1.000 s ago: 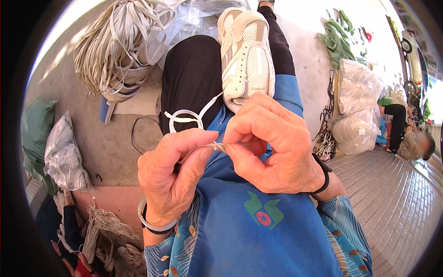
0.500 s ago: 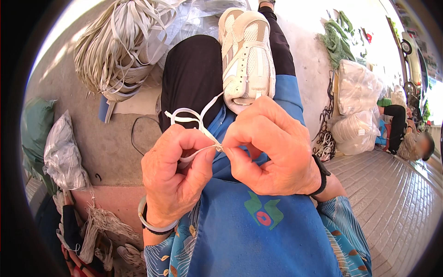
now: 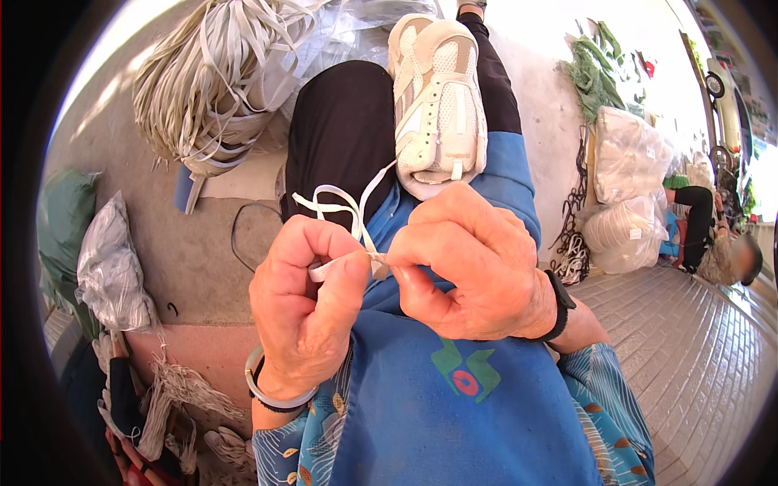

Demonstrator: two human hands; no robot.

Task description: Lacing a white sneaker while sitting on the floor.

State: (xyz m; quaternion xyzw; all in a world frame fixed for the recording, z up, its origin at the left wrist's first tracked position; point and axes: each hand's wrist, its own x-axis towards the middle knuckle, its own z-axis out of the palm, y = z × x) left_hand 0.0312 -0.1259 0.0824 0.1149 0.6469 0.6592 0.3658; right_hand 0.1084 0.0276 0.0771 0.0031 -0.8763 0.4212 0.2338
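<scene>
My left hand [image 3: 304, 300] and my right hand [image 3: 478, 271] meet above my lap, each closed in a pinch on a white shoelace [image 3: 358, 215]. Thumb tips and forefingers nearly touch where the lace passes between them. A loop of it stands up beyond my left fingers, and one strand runs up toward the shoe. Across my thighs rests a beige and white mesh shoe upper [image 3: 440, 113], its row of eyelets showing no lace through them. Whether the strand joins the shoe cannot be made out.
A big bundle of pale flat laces [image 3: 203, 81] lies at the upper left. Plastic-wrapped packs [image 3: 632, 154] stand on the right, near dark cords [image 3: 577, 186]. Grey and green bags [image 3: 113, 267] sit at the left. Another person [image 3: 721, 235] is at the far right.
The small knot seen between my fingertips is now mostly covered by them. My right hand has shifted slightly left and down; the lace loop has moved a little.
</scene>
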